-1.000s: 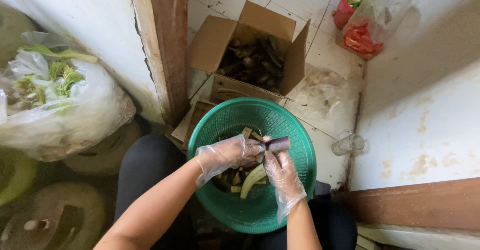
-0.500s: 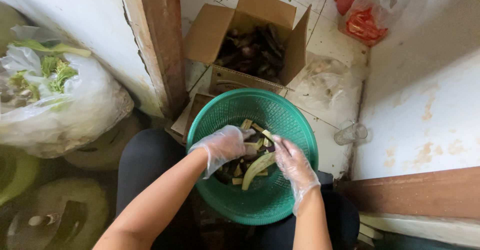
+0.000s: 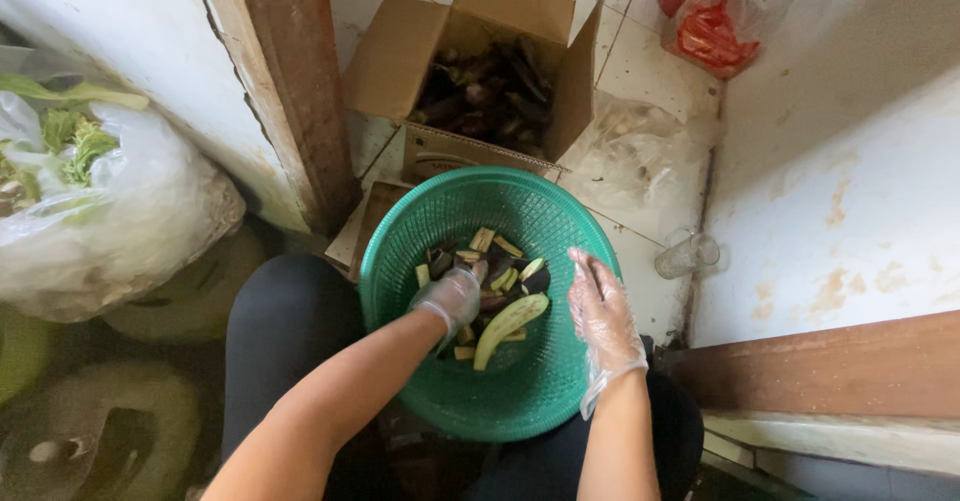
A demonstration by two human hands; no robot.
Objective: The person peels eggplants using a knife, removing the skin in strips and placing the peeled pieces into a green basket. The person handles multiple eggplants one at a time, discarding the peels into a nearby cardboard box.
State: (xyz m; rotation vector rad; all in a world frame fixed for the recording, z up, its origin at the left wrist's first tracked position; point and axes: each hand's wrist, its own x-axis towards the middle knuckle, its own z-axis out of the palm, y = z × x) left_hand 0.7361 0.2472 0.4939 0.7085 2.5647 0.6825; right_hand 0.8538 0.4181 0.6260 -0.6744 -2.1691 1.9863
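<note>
A green plastic basket (image 3: 440,401) rests on my lap and holds several cut eggplant pieces (image 3: 505,261), dark-skinned with pale flesh. One long pale slice (image 3: 510,321) lies in the middle. My left hand (image 3: 452,296), in a clear plastic glove, reaches down into the basket with its fingers curled over the dark pieces; whether it grips one is hidden. My right hand (image 3: 602,316), also gloved, lies flat at the basket's right rim, fingers stretched out, holding nothing.
An open cardboard box (image 3: 395,56) of dark whole eggplants stands on the tiled floor just beyond the basket. A wooden post (image 3: 285,91) rises on the left beside a bag of greens (image 3: 90,201). A glass jar (image 3: 688,255), crumpled plastic and a red bag (image 3: 712,33) lie to the right.
Both hands held a piece together above the basket. Now they are apart: the long slice lies in the basket, the left hand has gone down among the pieces, the right has moved to the rim.
</note>
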